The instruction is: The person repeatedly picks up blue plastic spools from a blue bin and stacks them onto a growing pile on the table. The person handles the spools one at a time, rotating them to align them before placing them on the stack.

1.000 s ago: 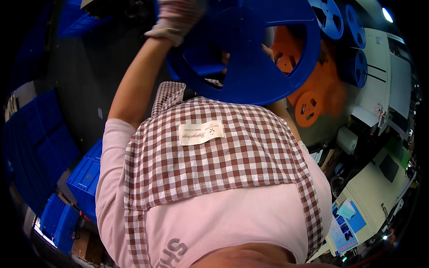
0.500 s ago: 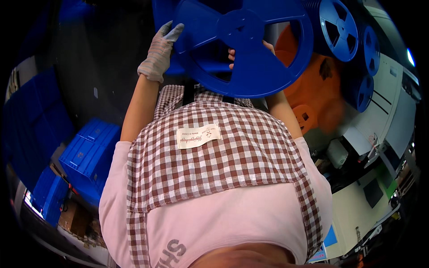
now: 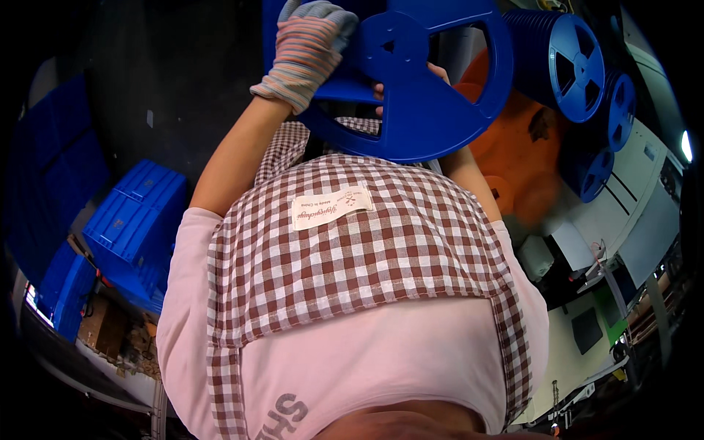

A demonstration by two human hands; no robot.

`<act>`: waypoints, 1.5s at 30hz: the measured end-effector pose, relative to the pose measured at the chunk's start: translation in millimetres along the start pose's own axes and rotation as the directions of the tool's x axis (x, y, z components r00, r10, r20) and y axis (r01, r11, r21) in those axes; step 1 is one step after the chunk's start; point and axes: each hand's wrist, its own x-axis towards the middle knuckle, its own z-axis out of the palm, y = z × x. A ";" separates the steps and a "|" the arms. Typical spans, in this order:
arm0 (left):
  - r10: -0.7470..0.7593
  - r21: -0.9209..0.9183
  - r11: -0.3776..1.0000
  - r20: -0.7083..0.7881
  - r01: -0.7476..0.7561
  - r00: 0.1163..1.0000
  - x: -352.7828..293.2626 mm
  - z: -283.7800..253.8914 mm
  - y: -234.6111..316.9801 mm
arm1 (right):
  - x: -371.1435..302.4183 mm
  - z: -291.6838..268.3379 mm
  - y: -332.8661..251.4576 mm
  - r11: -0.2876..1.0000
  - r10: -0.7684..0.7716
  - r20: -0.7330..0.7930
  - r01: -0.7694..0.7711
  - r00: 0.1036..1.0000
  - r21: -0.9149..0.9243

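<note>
A large blue plastic reel with wide cut-outs is held up in front of my apron, its flat face toward me. My right hand is behind it, bare, with fingertips showing through the cut-outs on both sides of one spoke as it grips there. Over the reel's left part is my left hand, in a striped knitted glove. Its fingers are curled in against the reel's face, and whatever they hold, if anything, is hidden.
Stacked blue reels stand at the far right, beside an orange plastic stool or seat. Lidded blue crates are at the left. A pale work table lies at the lower right.
My left hand has moved right and up, from the reel's left edge to over its face, and its spread fingers have curled. The right hand keeps its grip on the reel.
</note>
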 end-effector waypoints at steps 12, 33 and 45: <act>-0.349 -0.231 0.854 0.407 0.465 0.844 42.4 -24.2 41.7 | 17.7 13.1 6.3 0.849 -0.146 -0.018 0.116 0.989 -0.515; -0.617 -0.530 0.568 0.232 0.629 0.752 -68.9 -34.9 -132.7 | -12.3 -13.0 -72.1 0.262 -0.655 -0.306 -0.172 0.691 -0.949; -0.756 0.088 0.364 0.609 0.927 0.239 -346.5 -78.0 37.8 | 140.6 -236.5 -35.7 -0.085 -0.802 -0.466 -0.844 0.373 -0.529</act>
